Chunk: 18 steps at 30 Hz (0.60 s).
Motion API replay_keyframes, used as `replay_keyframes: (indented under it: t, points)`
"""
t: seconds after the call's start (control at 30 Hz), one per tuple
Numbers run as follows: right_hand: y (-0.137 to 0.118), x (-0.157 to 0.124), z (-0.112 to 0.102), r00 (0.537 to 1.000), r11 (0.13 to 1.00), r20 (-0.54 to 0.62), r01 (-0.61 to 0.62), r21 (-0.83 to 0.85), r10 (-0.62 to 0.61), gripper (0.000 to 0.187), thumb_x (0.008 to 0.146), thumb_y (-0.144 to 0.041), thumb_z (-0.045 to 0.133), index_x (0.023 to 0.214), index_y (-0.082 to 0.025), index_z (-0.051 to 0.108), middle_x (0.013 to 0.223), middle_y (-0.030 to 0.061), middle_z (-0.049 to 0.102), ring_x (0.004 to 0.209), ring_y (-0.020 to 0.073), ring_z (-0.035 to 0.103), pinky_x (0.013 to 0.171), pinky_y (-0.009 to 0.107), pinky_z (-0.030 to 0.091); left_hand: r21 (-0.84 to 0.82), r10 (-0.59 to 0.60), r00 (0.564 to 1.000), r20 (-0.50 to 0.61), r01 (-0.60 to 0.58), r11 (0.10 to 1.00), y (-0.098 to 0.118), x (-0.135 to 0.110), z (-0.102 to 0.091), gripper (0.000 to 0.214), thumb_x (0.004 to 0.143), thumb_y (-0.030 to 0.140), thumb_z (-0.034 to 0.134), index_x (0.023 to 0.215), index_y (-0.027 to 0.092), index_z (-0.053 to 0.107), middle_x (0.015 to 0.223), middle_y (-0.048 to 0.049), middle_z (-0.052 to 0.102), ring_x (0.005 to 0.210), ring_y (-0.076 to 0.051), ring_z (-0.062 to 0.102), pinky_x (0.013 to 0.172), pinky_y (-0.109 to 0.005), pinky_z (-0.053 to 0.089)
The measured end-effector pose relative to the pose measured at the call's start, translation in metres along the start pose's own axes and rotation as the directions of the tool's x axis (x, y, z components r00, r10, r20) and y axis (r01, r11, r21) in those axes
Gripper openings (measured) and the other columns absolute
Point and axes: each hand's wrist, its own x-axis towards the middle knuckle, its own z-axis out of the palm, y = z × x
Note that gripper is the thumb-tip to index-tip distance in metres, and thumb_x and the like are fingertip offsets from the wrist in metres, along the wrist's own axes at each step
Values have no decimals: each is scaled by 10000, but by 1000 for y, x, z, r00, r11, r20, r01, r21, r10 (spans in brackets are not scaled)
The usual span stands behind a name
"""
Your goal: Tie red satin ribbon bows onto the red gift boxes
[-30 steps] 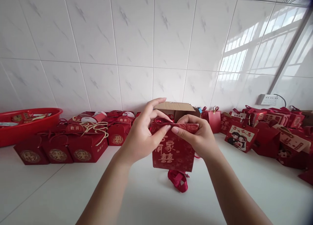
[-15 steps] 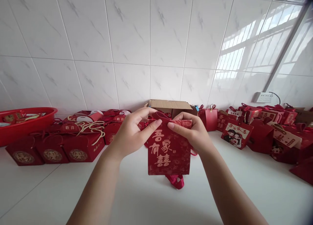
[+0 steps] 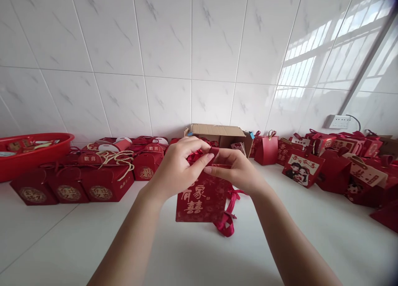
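Observation:
Between my hands, above the white table, hangs a red paper card or flat gift box printed with gold characters. My left hand is closed, thumb against fingers, pinching a dark red ribbon at its upper edge. Close beside it, my right hand also pinches at the ribbon and top edge, thumb tip almost touching the left thumb. My fingers cover the top of the printed piece. Behind its lower right corner, a loose loop of red satin ribbon shows.
Finished-looking red gift boxes with rope handles stand at left, near a red plastic basin. An open cardboard box is against the tiled wall. Several red gift bags and a couple-printed box crowd the right.
The printed piece has shifted left and slightly turned. My hands have come closer together, thumbs now meeting at the ribbon. More of the loose ribbon shows on the right.

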Motion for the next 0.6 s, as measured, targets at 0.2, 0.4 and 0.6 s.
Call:
replay_keyframes:
  t: [0.2,0.4,0.6]
  points:
    - [7,2,1,997,991,-79,14,-131,-25,129,780,-294,654,845,-182,655,822,11,668,811,178,624,742,309,507,71,28,999,-36,-26,997,-3,-1,2,102,841,250,597,916,211,653,864,-10,656,858,-166,598,809,-315,466]
    - [5,3,-8,984,887,-178,-92,-452,11,75,792,-259,600,784,-199,644,782,-6,674,749,161,610,683,275,485,-23,-101,987,-122,99,995,-3,-3,2,543,810,325,636,1306,255,425,1056,-48,616,1045,-206,574,895,-367,479]
    - [18,-5,-81,716,617,-690,-593,-518,108,177,760,-189,581,906,-154,674,913,149,672,875,311,625,802,493,455,-130,-165,970,-177,143,981,-5,-1,0,684,798,324,636,1374,238,279,1032,-62,624,1009,-217,600,857,-393,505]
